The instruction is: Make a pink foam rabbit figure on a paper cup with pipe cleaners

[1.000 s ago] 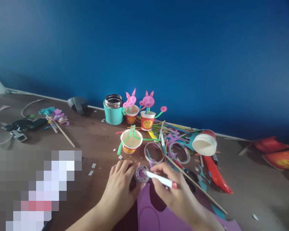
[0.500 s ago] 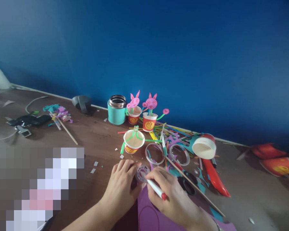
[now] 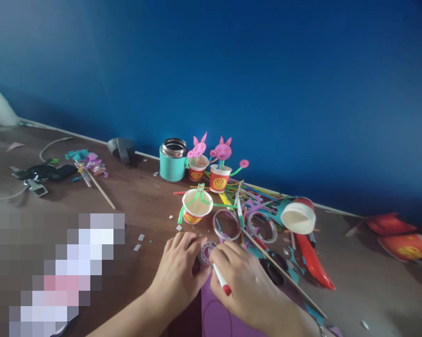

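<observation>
My left hand [image 3: 181,264] steadies a small tape roll [image 3: 206,252], thumb and fingers pressed against its left side. The roll is a pale ring with marks round it, lying at the top end of a purple sheet [image 3: 219,318]. My right hand [image 3: 239,281] grips a white marker with a red end [image 3: 220,278], its tip hidden behind the fingers over the roll. A large oval is drawn in dark line on the purple sheet. Just beyond my hands stands a paper cup [image 3: 193,217] with bent green straws.
Two cups with pink animal faces [image 3: 219,180] stand by a turquoise jar [image 3: 173,166]. Two clear rings [image 3: 226,224], black scissors [image 3: 276,271], a wooden stick [image 3: 284,272], a red pointed object [image 3: 314,262] and a tipped cup [image 3: 298,217] crowd the right. Paper scraps [image 3: 138,243] lie left.
My right hand with the marker has shifted a little left over the tape roll, and the marker's red end has swung left and slightly down. My left hand stays at the roll.
</observation>
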Action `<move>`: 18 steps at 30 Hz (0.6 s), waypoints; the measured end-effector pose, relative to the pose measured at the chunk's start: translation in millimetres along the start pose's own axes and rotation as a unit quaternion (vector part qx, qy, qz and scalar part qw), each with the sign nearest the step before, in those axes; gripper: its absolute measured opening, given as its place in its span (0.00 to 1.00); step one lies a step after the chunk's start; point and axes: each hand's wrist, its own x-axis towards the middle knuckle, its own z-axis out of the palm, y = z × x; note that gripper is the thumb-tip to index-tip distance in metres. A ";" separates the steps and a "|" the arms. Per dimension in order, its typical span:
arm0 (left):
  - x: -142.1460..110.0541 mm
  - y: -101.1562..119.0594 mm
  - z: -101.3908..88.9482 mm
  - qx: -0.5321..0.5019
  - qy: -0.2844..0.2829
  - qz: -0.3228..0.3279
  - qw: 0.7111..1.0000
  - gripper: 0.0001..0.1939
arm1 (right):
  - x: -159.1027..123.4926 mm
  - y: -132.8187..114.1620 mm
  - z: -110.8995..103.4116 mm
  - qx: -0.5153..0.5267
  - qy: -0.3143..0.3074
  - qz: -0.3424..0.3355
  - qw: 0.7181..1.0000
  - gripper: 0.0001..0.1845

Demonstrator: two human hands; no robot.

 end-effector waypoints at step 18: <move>2.7 3.9 -3.8 -0.005 0.013 0.003 1.000 0.19 | 67.5 42.0 -3.9 0.245 -0.151 0.247 0.925 0.10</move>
